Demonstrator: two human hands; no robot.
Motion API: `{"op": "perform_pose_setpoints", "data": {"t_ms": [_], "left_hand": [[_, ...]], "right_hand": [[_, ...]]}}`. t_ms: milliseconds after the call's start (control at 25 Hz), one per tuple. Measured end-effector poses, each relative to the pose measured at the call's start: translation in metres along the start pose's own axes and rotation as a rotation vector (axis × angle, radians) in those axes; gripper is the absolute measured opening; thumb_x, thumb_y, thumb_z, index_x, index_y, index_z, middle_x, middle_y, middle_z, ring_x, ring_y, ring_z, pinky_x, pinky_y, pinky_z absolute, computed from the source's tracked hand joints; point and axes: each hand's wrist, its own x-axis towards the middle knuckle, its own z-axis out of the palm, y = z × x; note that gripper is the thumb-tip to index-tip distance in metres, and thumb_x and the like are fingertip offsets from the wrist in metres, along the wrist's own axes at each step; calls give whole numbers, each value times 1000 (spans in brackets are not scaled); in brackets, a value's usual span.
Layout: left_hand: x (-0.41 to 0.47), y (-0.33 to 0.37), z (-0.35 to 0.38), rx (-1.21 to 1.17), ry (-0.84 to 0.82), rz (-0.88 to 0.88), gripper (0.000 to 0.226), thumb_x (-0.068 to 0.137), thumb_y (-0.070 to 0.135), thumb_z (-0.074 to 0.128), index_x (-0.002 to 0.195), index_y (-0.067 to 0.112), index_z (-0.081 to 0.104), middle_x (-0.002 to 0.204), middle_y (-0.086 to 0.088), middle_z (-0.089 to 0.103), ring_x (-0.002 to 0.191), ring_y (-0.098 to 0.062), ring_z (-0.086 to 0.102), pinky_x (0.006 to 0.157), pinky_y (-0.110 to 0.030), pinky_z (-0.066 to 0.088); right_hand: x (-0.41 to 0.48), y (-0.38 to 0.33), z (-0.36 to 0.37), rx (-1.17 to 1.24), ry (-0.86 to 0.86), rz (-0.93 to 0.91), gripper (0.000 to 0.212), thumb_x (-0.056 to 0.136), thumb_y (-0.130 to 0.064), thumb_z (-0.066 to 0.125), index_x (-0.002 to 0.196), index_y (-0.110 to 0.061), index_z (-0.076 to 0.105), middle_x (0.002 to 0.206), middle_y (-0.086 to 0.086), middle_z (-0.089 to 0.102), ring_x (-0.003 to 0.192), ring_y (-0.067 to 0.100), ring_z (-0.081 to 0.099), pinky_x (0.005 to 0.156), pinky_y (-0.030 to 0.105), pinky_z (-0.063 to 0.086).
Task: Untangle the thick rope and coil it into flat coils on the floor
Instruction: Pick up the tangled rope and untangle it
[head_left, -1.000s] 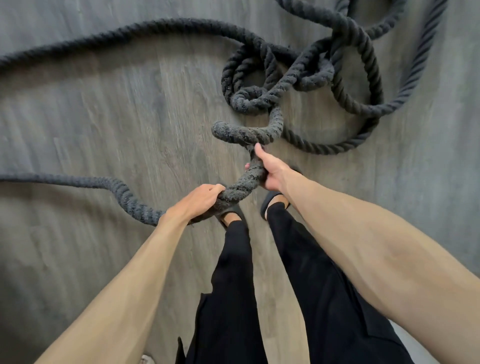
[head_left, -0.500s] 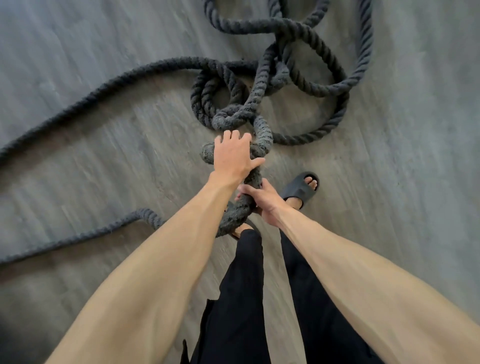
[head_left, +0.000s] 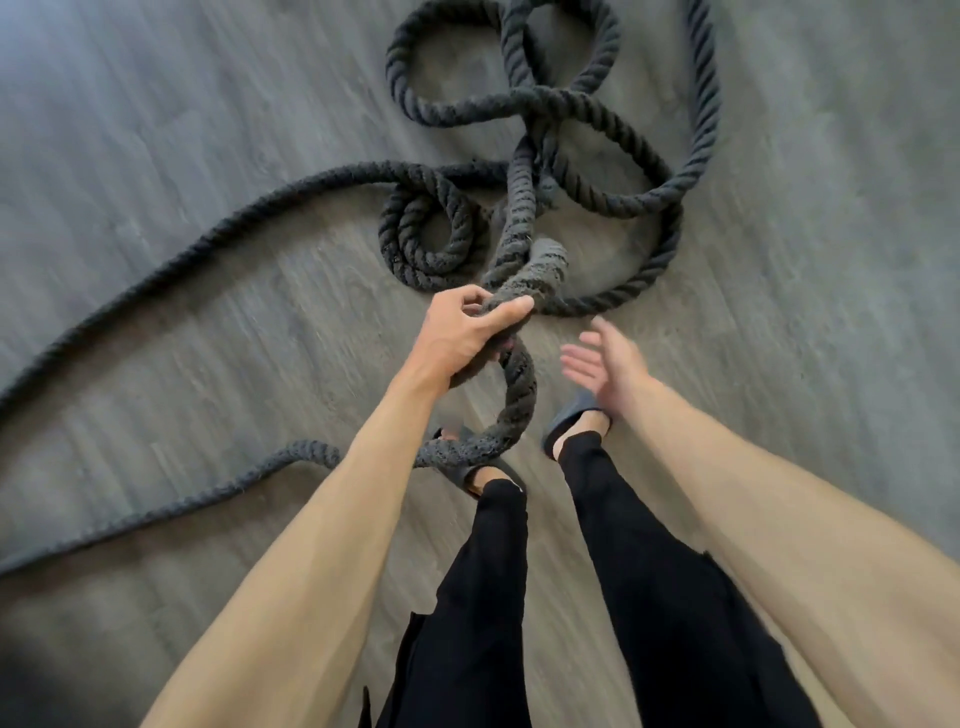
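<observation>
A thick dark grey twisted rope (head_left: 524, 405) lies tangled on the floor ahead of me, with several crossing loops at the top and a small tight double loop left of centre. My left hand (head_left: 462, 338) grips a raised stretch of it, fingers and thumb curled round the strand; below that hand the rope curves down over my left foot and runs off to the left. My right hand (head_left: 608, 364) hangs just right of the rope, fingers spread and straight, touching nothing.
The grey wood-look floor (head_left: 208, 130) stretches all around. Two long rope runs cross it toward the left edge. My feet in dark slippers (head_left: 566, 421) stand right beneath the held strand, my black trousers below them.
My right hand has let go of the rope and moved away to the right, open. My left hand keeps its grip and has lifted the strand; the view has shifted forward over the tangle.
</observation>
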Motion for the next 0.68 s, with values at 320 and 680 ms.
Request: {"op": "perform_pose_setpoints", "data": {"t_ms": [320,680], "left_hand": [[8,-3,106,68,-210,-91,43,75,30,85,92,-2,61,68,-7,65,58,-17,58,55,-29,48],[120,28,246,-108,172,-539,55,101,54,36,111,8,64,93,-11,74,80,-22,73,83,-34,49]], "right_hand": [[36,-113,-45,274,-205,234,32,99,-33,57,101,-1,55,78,9,59,55,18,60,48,27,55],[51,-194,-171,-213,-141,23,29,96,-9,65,112,12,53,85,25,67,66,36,74,66,57,61]]}}
